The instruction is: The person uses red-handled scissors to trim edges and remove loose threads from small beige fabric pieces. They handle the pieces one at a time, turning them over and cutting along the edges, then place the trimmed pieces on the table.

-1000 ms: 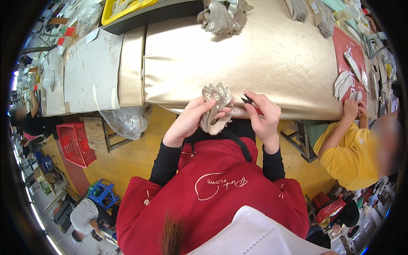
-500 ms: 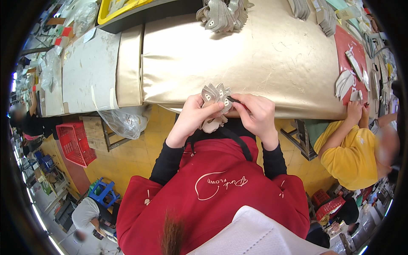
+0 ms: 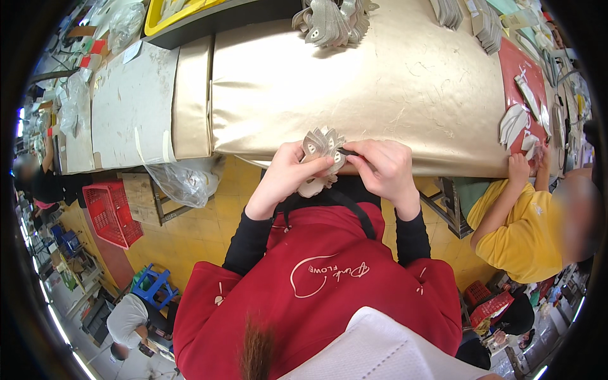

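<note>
In the head view, the left hand [image 3: 285, 174] holds a bundle of greyish, leaf-shaped pieces [image 3: 325, 140], its grip closed around the side with the thumb lying across the front. The bundle is fanned at the top and sits just past the near edge of the gold-covered table [image 3: 380, 82], in front of the red apron [image 3: 342, 247]. The right hand [image 3: 387, 170] has its grip pinched on a small dark tool [image 3: 347, 151], whose tip meets the bundle's right side; the fingers hide the rest of it. Farther back on the table lies a larger bunch of similar pieces [image 3: 332, 24], near a black box [image 3: 221, 20] with a yellow tray [image 3: 152, 20].
</note>
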Available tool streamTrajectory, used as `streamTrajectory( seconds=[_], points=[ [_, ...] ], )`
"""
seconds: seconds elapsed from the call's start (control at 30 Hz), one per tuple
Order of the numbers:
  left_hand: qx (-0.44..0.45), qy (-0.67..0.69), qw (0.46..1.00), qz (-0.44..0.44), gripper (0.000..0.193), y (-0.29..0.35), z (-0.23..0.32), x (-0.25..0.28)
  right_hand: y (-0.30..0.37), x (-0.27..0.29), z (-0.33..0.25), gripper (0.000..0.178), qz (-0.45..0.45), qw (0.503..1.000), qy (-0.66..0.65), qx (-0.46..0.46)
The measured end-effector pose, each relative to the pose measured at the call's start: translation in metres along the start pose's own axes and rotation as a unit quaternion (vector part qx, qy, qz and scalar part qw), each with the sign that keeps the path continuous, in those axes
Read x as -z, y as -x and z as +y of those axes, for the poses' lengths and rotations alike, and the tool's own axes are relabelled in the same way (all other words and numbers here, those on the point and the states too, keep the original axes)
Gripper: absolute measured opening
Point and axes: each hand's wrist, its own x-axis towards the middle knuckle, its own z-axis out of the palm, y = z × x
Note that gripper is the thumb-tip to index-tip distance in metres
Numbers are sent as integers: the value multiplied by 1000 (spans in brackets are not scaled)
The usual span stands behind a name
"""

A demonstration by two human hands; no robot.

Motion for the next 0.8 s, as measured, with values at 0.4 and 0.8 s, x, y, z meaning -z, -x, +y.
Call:
streamTrajectory(
  seconds=[0.4,0.8],
  points=[
    [-2,2,1000,-21,21,3,6,-2,2,0,7,14,-3,1000,-29,6],
    [9,-32,999,-17,20,1,8,-1,6,-1,5,17,-19,999,-41,-9]
  ],
)
